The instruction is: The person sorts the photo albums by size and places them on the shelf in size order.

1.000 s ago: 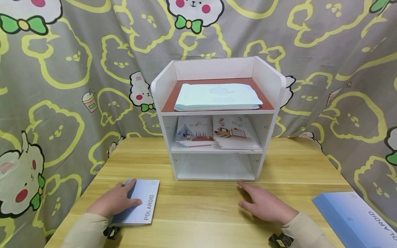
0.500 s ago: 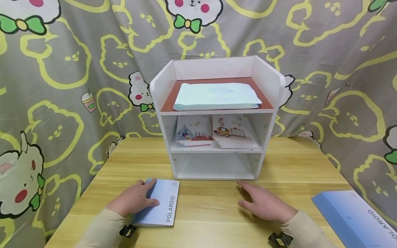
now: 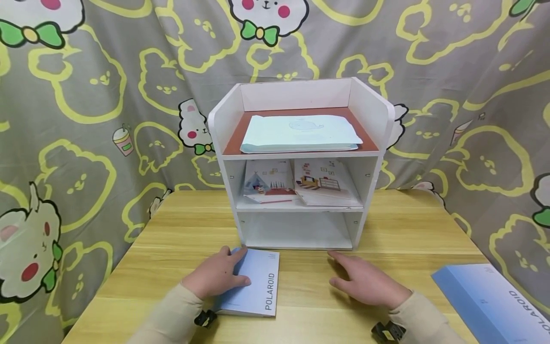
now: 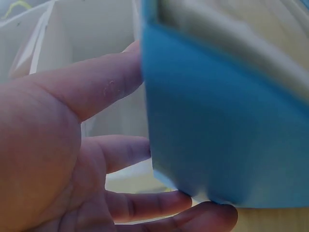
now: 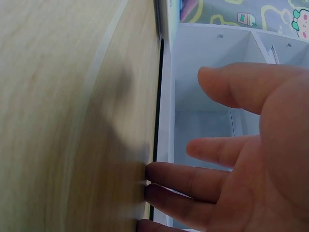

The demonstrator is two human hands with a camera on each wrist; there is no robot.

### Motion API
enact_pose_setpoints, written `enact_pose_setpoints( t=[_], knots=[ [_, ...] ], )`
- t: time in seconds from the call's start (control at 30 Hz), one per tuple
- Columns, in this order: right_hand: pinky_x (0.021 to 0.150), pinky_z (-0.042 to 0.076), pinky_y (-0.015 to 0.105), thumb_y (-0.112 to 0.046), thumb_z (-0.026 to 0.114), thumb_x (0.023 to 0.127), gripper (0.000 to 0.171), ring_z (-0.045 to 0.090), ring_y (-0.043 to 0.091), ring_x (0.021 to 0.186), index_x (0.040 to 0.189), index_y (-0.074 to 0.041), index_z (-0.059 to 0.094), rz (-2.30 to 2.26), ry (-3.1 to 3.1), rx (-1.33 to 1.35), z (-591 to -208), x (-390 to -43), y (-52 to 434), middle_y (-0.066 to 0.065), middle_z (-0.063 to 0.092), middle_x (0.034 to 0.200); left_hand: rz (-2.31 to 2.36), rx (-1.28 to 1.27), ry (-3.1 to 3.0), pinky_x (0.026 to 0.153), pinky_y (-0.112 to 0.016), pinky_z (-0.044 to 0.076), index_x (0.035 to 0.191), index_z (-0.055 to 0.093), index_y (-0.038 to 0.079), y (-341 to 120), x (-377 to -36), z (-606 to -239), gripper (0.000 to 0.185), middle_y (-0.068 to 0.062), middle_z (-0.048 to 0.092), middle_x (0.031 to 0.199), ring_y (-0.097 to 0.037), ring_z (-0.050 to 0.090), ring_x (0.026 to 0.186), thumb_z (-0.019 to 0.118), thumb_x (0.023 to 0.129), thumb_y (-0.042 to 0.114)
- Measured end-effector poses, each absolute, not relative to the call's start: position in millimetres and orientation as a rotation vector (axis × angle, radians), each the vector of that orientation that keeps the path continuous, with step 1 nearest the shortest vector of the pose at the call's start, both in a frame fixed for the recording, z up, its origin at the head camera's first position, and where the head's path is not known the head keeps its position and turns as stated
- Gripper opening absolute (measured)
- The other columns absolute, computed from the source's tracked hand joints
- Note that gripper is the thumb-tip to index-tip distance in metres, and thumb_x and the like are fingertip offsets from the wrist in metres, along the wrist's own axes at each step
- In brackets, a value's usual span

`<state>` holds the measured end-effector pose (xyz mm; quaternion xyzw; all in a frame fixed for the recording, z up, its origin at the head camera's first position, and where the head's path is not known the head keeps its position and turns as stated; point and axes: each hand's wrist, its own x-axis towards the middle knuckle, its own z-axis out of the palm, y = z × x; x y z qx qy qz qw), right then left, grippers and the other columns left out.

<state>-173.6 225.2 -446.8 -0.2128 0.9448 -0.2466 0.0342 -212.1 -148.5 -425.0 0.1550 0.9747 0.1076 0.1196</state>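
Resting flat with fingers straight, the left hand (image 3: 216,277) presses the pale blue Polaroid booklet (image 3: 257,283) at the shelf unit's (image 3: 301,167) seven o'clock, while the relaxed right hand (image 3: 365,283) lies open on the table (image 3: 180,224) at five o'clock.

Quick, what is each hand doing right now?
Left hand: open, fingers flat on the light blue Polaroid book.
Right hand: open, holding nothing, resting on the table.
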Motion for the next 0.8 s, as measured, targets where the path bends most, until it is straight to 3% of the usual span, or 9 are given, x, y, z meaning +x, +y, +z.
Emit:
enact_pose_setpoints(
  t=[0.1,0.2,0.33,0.6,0.8],
  knots=[
    [0.109,0.040,0.056,-0.038,0.067,0.097,0.070,0.052,0.039,0.131,0.152,-0.003,0.043,-0.760,2.902,-0.641,-448,-174,225,0.020,0.052,0.146,0.328,0.511,2.854,0.078,-0.047,0.054,0.152,0.049,0.014,-138,-214,-428,0.085,-0.025,0.053,0.122,-0.025,0.056,0.084,0.076,0.084,0.058],
    [0.109,0.040,0.056,-0.038,0.067,0.097,0.069,0.052,0.039,0.131,0.152,-0.004,0.043,-0.756,2.902,-0.627,-448,-175,224,0.019,0.052,0.147,0.362,0.562,2.846,0.089,-0.052,0.053,0.152,0.048,0.013,-128,-215,-430,0.086,-0.031,0.049,0.135,-0.033,0.060,0.102,0.074,0.085,0.059],
    [0.109,0.039,0.056,-0.038,0.068,0.097,0.069,0.052,0.039,0.131,0.152,-0.004,0.044,-0.745,2.914,-0.620,-448,-175,223,0.019,0.052,0.147,0.402,0.603,2.830,0.100,-0.056,0.048,0.154,0.046,0.013,-114,-215,-433,0.087,-0.035,0.036,0.149,-0.044,0.053,0.125,0.072,0.086,0.060],
    [0.109,0.038,0.059,-0.037,0.069,0.096,0.064,0.050,0.042,0.131,0.146,-0.001,0.051,-0.691,2.941,-0.691,-448,-170,218,0.021,0.052,0.145,0.355,0.647,2.840,0.095,-0.054,0.052,0.155,0.044,0.014,-84,-210,-431,0.085,-0.033,0.042,0.144,-0.039,0.058,0.116,0.068,0.089,0.062],
    [0.108,0.040,0.058,-0.043,0.065,0.097,0.065,0.046,0.039,0.136,0.148,-0.005,0.051,-0.634,2.888,-0.882,-447,-159,203,0.020,0.043,0.153,0.387,0.644,2.863,0.097,-0.055,0.050,0.157,0.041,0.016,-72,-208,-435,0.087,-0.031,0.044,0.145,-0.042,0.054,0.123,0.065,0.089,0.065]
  ],
)
